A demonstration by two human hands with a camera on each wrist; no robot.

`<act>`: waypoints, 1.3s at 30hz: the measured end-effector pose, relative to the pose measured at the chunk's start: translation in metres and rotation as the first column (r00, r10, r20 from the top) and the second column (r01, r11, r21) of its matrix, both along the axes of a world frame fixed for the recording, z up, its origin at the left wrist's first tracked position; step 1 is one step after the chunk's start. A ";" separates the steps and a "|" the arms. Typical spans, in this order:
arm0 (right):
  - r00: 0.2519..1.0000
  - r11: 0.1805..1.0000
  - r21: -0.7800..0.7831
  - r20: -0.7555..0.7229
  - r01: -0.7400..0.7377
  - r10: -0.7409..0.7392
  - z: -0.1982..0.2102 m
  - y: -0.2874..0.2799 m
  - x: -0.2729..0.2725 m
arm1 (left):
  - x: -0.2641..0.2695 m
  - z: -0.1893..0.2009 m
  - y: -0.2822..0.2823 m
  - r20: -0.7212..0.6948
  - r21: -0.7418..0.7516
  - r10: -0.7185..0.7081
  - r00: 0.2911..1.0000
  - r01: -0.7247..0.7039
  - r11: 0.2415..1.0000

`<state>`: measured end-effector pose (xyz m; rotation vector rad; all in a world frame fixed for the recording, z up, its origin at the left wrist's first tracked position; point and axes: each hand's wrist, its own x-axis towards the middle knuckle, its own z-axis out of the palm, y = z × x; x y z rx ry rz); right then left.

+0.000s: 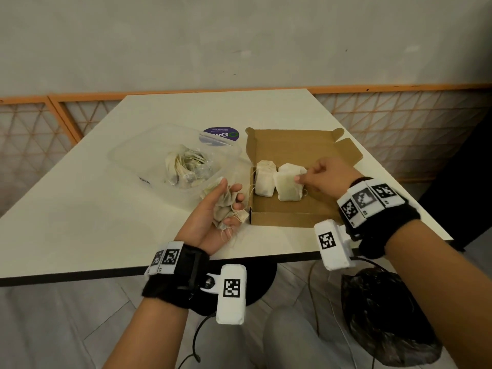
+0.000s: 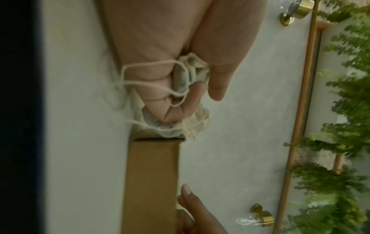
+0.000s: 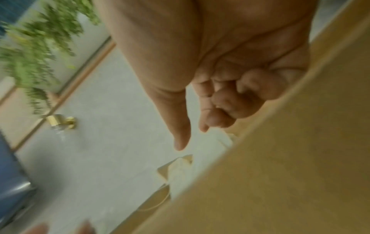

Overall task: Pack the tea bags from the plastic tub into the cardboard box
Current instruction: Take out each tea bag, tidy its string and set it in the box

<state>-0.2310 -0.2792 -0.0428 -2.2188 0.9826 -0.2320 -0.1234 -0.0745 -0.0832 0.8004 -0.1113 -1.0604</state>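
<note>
Two pale tea bags [image 1: 277,182] upright in open brown cardboard box [image 1: 292,145]
left hand [image 1: 213,214] grips bunched tea bags beside clear plastic tub [image 1: 127,155]; right hand [image 1: 322,174], fingers curled, pinches nothing visible, over box

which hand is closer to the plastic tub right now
Left. The left hand, holding a bunch of tea bags, sits just at the plastic tub's near corner. The right hand is over the cardboard box, farther away.
</note>
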 end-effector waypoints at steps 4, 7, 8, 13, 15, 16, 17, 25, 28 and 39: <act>0.959 0.959 0.019 -0.011 -0.284 0.285 -0.002 0.027 -0.011 | -0.003 0.025 0.001 -0.050 -0.105 -0.065 0.997 0.060 0.993; 0.891 0.892 0.041 -0.043 -0.451 0.452 -0.007 0.043 -0.021 | -0.004 0.040 -0.006 -0.054 -0.149 -0.117 0.992 0.108 0.983; 0.885 0.885 0.045 -0.026 -0.463 0.464 -0.008 0.046 -0.023 | -0.005 0.042 -0.009 -0.069 -0.149 -0.121 0.990 0.110 0.983; 0.824 0.821 0.092 -0.008 -0.564 0.567 -0.010 0.054 -0.034 | -0.010 0.035 -0.025 -0.124 -0.143 -0.095 0.988 0.077 0.987; 0.852 0.846 0.107 0.094 -0.523 0.515 -0.010 0.055 -0.036 | -0.011 0.029 -0.027 -0.160 -0.163 -0.084 0.984 0.058 0.985; 0.881 0.882 0.124 0.208 -0.454 0.424 -0.010 0.055 -0.034 | -0.011 0.027 -0.028 -0.172 -0.179 -0.072 0.982 0.041 0.983; 0.891 0.914 0.150 0.326 -0.378 0.315 -0.010 0.056 -0.032 | -0.011 0.025 -0.027 -0.184 -0.198 -0.059 0.981 0.022 0.980; 0.877 0.877 0.410 0.479 -0.252 0.028 -0.011 0.066 -0.008 | -0.024 0.028 -0.035 -0.020 -0.138 0.021 1.000 -0.023 0.990; 0.847 0.824 0.510 0.526 -0.248 -0.071 -0.014 0.061 -0.008 | -0.025 0.027 -0.036 -0.047 -0.154 0.065 0.997 -0.072 0.985; 0.868 0.763 0.570 0.497 -0.304 -0.025 -0.020 0.055 -0.010 | -0.028 0.032 -0.045 -0.079 -0.156 0.082 0.994 -0.093 0.983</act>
